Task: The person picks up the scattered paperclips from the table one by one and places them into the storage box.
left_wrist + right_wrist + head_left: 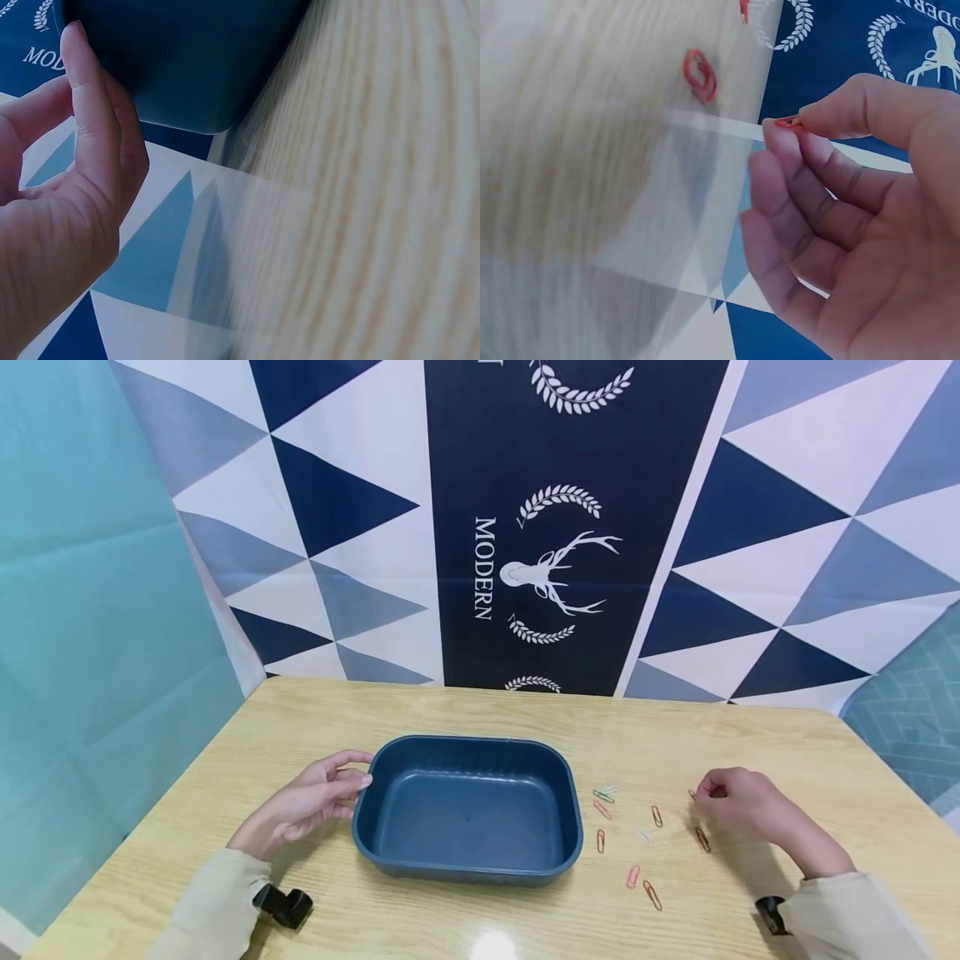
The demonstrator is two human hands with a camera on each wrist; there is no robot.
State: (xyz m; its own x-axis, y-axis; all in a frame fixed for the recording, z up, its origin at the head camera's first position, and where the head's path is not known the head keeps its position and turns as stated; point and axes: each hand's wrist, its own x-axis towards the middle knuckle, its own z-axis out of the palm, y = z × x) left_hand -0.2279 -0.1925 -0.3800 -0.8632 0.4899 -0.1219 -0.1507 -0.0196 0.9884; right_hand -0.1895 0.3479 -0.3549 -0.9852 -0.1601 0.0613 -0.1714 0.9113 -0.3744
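Observation:
My left hand (315, 797) is at the left end of a dark blue rectangular plastic bin (468, 870), its fingertips touching the rim and outer wall. In the left wrist view, the fingers (94, 142) reach up to the bin's side. My right hand (746, 802) is low over the table on the right, pinching a reddish-orange paper clip (787, 121) between thumb and index finger; the other fingers curl loosely. Near it lies a brown-red paper clip (702, 839). Another one (657, 816) lies farther left.
Between bin and right hand lie more paper clips: a green one (603, 796), pink ones (633, 877), a white one (645, 837) and reddish-brown ones (652, 895). The wooden table (360, 918) meets a patterned cloth backdrop (360, 527) behind.

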